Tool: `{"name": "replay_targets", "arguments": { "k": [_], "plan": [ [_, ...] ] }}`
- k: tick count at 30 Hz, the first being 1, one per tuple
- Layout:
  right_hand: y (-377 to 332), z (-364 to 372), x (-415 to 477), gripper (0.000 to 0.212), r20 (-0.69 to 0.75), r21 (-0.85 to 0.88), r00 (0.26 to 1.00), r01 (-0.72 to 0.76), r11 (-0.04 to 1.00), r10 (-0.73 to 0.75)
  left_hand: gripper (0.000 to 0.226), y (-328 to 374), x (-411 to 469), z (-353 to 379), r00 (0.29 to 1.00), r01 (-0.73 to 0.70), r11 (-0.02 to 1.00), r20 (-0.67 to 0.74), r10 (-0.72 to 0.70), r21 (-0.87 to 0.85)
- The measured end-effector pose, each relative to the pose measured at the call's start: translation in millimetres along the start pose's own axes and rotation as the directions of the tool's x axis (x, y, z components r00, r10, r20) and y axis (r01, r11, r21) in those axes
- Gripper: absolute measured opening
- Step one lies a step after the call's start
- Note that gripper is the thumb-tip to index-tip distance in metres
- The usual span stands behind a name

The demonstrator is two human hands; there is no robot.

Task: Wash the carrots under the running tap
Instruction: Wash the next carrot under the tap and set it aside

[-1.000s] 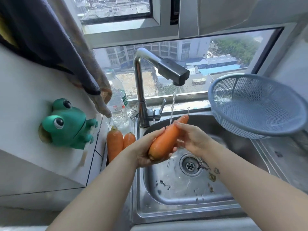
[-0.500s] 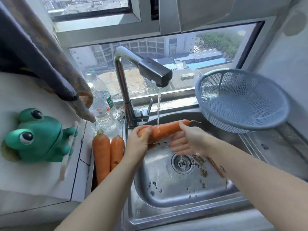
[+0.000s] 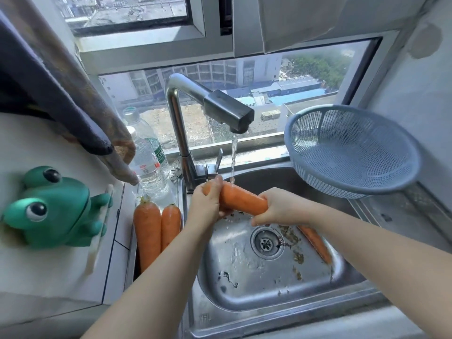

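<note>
Left hand (image 3: 208, 204): wrapped around the thick end of a carrot (image 3: 241, 200). Right hand (image 3: 276, 207): closed over its other end. Carrot: held level above the steel sink (image 3: 269, 289), water stream (image 3: 233, 157) from the tap (image 3: 210, 104) striking its upper side. Sink basin: one slim carrot (image 3: 315, 243) lying right of the drain (image 3: 266, 243). Left ledge: two carrots (image 3: 156, 228) side by side, touching. Beyond: clear bottles (image 3: 146, 160), green frog (image 3: 52, 209), blue colander (image 3: 349, 150) at right.

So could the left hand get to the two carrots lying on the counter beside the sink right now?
Probably yes: the two carrots lie uncovered just left of the left hand, but it would first have to release the carrot it grips.
</note>
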State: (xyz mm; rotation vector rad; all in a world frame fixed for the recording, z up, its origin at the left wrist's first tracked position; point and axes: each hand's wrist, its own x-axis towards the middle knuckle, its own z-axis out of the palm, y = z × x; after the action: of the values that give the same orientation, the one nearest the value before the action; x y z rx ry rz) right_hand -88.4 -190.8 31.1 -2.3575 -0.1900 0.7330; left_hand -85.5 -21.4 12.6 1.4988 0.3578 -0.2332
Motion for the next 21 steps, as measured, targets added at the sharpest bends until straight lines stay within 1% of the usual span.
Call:
{"name": "replay_targets", "arguments": {
  "k": [1, 2, 3, 5, 7, 8, 10, 11, 13, 14, 16, 18, 20, 21],
  "plan": [
    [-2, 3, 0, 0.019, 0.043, 0.084, 0.998, -0.046, 0.995, 0.042, 0.055, -6, -3, 4, 1.000, -0.023, 0.999, -0.009, 0.022, -0.023],
    [-4, 7, -2, 0.018, 0.088, 0.154, 0.993, -0.096, 0.983, 0.083, 0.067, -13, -6, 8, 1.000, -0.031, 0.999, -0.005, 0.031, -0.045],
    [-7, 9, -4, 0.017, 0.128, 0.204, 0.985, -0.138, 0.969, 0.113, 0.083, -19, -10, 12, 1.000, -0.022, 0.997, 0.018, 0.023, -0.075],
    [-9, 12, -8, 0.014, 0.169, 0.237, 0.974, -0.189, 0.953, 0.151, 0.109, -26, -18, 15, 0.994, 0.018, 0.989, 0.109, -0.002, -0.146],
    [-9, 15, -10, 0.011, 0.171, 0.234, 0.970, -0.211, 0.949, 0.174, 0.120, -30, -19, 14, 0.985, 0.046, 0.980, 0.174, -0.012, -0.193],
    [-10, 16, -11, 0.010, 0.156, 0.226, 0.971, -0.216, 0.950, 0.184, 0.121, -31, -19, 13, 0.984, 0.047, 0.979, 0.177, -0.012, -0.196],
    [-17, 19, -12, 0.011, 0.095, 0.159, 0.978, -0.201, 0.967, 0.188, 0.115, -27, -19, 16, 0.992, 0.023, 0.983, 0.128, 0.001, -0.181],
    [-23, 20, -13, 0.013, 0.052, 0.106, 0.983, -0.182, 0.978, 0.177, 0.107, -25, -17, 19, 0.998, 0.002, 0.984, 0.063, 0.010, -0.181],
    [-34, 23, -12, 0.020, -0.042, -0.016, 0.990, -0.133, 0.991, 0.132, 0.081, -18, -9, 26, 0.995, -0.014, 0.955, -0.094, -0.014, -0.297],
    [-38, 23, -12, 0.022, -0.081, -0.080, 0.991, -0.111, 0.991, 0.105, 0.069, -14, -6, 28, 0.991, -0.006, 0.923, -0.128, -0.047, -0.384],
    [-42, 22, -13, 0.021, -0.129, -0.169, 0.990, -0.076, 0.983, 0.054, 0.055, -7, -2, 32, 0.989, 0.035, 0.865, -0.110, -0.103, -0.501],
    [-41, 21, -17, 0.014, -0.148, -0.192, 0.989, -0.044, 0.980, 0.015, 0.047, -4, 2, 31, 0.985, 0.089, 0.827, -0.076, -0.157, -0.555],
    [-37, 23, -20, 0.013, -0.174, -0.187, 0.984, -0.001, 0.982, -0.032, 0.042, -2, 5, 29, 0.966, 0.172, 0.774, -0.051, -0.255, -0.609],
    [-35, 25, -22, 0.017, -0.186, -0.189, 0.981, 0.017, 0.982, -0.053, 0.046, 0, 6, 27, 0.952, 0.224, 0.735, -0.017, -0.305, -0.640]
  ]
}}
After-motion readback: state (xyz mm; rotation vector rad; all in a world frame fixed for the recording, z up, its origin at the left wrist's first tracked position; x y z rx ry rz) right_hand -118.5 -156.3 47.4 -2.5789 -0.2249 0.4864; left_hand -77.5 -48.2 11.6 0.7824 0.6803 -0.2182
